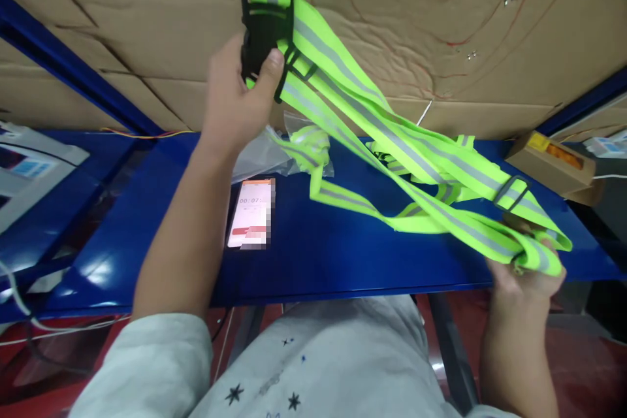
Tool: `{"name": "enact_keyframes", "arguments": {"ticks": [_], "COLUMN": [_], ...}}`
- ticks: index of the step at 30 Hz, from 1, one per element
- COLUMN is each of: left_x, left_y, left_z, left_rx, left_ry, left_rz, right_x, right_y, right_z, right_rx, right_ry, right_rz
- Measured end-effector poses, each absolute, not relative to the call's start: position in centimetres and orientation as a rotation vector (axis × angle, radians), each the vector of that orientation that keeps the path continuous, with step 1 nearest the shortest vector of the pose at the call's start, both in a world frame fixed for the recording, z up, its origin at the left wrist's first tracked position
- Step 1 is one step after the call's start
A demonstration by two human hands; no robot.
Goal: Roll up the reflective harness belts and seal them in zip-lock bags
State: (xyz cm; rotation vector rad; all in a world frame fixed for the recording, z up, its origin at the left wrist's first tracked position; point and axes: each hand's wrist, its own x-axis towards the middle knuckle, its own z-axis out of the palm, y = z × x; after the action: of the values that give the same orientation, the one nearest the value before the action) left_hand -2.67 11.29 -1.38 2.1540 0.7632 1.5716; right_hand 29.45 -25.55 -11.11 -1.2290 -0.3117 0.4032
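Observation:
A yellow-green reflective harness [372, 114] with grey stripes stretches between my two hands above the blue shelf. My left hand [245, 88] is closed on its black plastic piece [267, 39], thumb across the front. Lower at the right, my right hand [529, 274] is closed round the folded strap ends, which partly hide its fingers. A black slide buckle [512, 192] sits on the straps near that hand. Beneath hang or lie more loose reflective straps [353, 199], and I cannot tell whether they belong to the same harness.
On the blue shelf [294, 268], a phone [249, 212] showing a timer lies below my left wrist, beside a clear plastic bag [262, 157]. An open cardboard box [551, 166] stands at the right. Large cardboard [161, 13] backs the shelf; white cables [63, 326] run at the left.

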Motion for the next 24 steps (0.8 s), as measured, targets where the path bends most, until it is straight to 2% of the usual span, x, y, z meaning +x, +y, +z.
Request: {"name": "enact_keyframes", "arguments": {"ticks": [3, 5, 10, 15, 17, 20, 22, 24], "left_x": [-2.5, -1.9, 0.7, 1.6, 1.4, 1.2, 1.0, 0.8], "left_y": [10.4, 9.6, 8.3, 7.9, 7.4, 6.7, 6.4, 6.3], "left_z": [-1.1, -1.1, -2.6, -3.4, -3.1, -2.4, -1.9, -1.5], "left_rx": [2.385, 2.407, 2.104, 1.922, 1.892, 1.817, 1.737, 1.630], "left_ry": [0.836, 0.773, 0.615, 0.595, 0.577, 0.574, 0.577, 0.528], "left_rz": [1.909, 1.925, 1.416, 1.085, 1.051, 0.989, 0.953, 0.909], "right_x": [29.7, 30.2, 30.8, 29.9, 29.4, 28.7, 28.2, 27.5], "right_y": [-23.6, -22.5, -23.2, -24.1, -22.9, -20.5, -19.3, -18.6], "right_z": [-10.6, -10.5, -11.1, -12.6, -13.0, -13.4, -13.5, -13.5], "right_rx": [-1.215, -1.190, -1.125, -1.295, -1.467, -1.731, -1.785, -1.721], "right_ry": [-0.199, -0.145, -0.184, -0.944, -1.310, -1.725, -1.818, -1.737], "right_rz": [0.349, 0.360, 0.556, 0.674, 0.523, 0.044, -0.152, -0.146]}}
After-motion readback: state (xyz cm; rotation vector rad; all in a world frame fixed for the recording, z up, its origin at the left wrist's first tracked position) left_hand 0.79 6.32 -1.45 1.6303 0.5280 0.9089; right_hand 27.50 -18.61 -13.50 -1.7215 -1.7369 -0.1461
